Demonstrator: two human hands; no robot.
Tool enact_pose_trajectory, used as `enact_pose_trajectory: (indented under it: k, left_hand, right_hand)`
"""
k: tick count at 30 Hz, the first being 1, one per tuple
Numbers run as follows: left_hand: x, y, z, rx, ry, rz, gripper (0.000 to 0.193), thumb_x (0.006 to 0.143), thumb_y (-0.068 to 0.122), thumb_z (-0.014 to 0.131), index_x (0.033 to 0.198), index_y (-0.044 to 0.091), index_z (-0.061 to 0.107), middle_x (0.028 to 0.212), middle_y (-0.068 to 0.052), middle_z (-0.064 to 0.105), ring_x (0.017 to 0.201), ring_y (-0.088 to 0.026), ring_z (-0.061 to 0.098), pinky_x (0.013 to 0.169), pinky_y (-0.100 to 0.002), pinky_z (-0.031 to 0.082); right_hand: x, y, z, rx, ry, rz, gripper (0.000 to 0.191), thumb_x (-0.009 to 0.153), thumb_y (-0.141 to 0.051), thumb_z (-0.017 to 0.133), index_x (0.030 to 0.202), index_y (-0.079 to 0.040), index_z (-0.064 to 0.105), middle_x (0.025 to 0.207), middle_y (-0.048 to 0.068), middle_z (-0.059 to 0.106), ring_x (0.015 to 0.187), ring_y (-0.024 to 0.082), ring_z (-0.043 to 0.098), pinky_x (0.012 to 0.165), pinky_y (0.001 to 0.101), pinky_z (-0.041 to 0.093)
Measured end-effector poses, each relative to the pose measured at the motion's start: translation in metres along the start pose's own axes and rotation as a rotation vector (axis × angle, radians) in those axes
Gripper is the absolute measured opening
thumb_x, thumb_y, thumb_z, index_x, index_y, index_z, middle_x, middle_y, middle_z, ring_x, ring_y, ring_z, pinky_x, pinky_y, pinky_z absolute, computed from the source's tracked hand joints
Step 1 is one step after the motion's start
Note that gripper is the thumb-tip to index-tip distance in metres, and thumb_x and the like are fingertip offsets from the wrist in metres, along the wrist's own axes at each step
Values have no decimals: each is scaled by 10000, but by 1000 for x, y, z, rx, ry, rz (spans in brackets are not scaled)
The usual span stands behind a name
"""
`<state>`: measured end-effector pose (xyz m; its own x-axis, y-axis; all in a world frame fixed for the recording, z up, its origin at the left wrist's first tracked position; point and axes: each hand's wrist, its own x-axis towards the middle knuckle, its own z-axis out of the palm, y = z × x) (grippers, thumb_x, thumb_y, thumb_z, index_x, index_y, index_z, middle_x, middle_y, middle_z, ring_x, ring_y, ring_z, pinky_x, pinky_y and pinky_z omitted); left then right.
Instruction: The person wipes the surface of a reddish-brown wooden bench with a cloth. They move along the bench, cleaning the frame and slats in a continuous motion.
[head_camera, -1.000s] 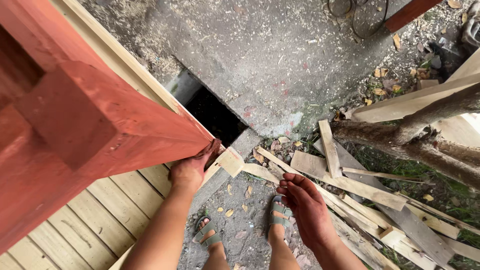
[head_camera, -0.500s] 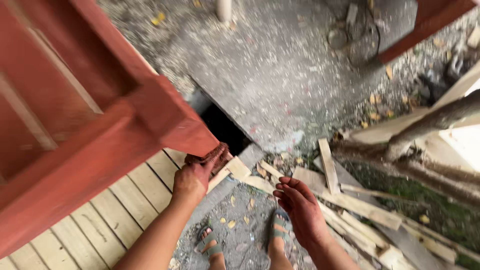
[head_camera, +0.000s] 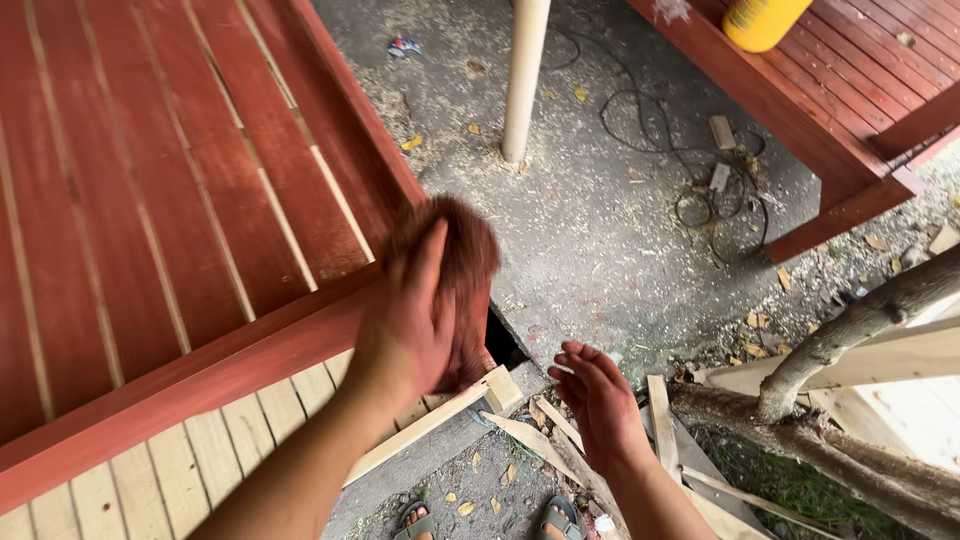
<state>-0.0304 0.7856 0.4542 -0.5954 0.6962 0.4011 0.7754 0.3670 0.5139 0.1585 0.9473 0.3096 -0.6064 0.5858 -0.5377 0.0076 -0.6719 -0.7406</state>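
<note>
Since half a second ago, red-stained slatted wooden panel (head_camera: 200, 230) has tipped up; my left hand (head_camera: 425, 305) grips its corner post, blurred. Right hand (head_camera: 597, 395) hangs open, empty; I'd best steady the lower rail with it.

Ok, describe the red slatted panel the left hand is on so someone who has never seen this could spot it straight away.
Start from the grey, sawdust-strewn concrete floor with the pale round post standing on it. Left of that post lies the red slatted panel, its near corner under the left hand. Unlike the bare pale slatted boards below it, it is painted red-brown all over.
</note>
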Motion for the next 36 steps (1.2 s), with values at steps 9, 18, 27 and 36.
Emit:
enact_pose_trajectory:
  k: [9,18,27,36]
  left_hand:
    - [73,-22,21,-167,288,-191,437,1006,180,635,1403,42,515,1460,-243,471,1352,-371,533,1156,-443,457]
    - [58,-26,69,433,-290,-140,886,653,448,838,1376,82,480,1403,-232,502,1298,-479,427,1121,-547,310]
    - [96,-44,192,820,-316,-171,401,1029,264,592,1234,-73,667,1289,-319,626,1186,-488,554,1023,-603,433]
    - [119,-10,219,493,-682,-327,309,930,210,659,1161,17,732,1201,-225,702,1105,-390,669,945,-503,531]
  right_hand:
    - [-2,-33,9,-42,-74,-12,284,986,-162,551,1245,-76,628,1146,61,693,1064,187,663,954,341,490]
    - [8,-76,-10,-201,-124,-13,304,984,-171,557,1270,-84,613,1172,43,677,1098,176,649,974,328,471]
    - [42,-104,18,-246,-133,-28,351,1000,-219,500,1301,-65,595,1210,78,702,1128,201,673,994,326,506]
    - [98,-131,3,-222,-47,-75,393,1012,-216,534,1372,-63,575,1271,75,652,1136,222,648,966,366,475]
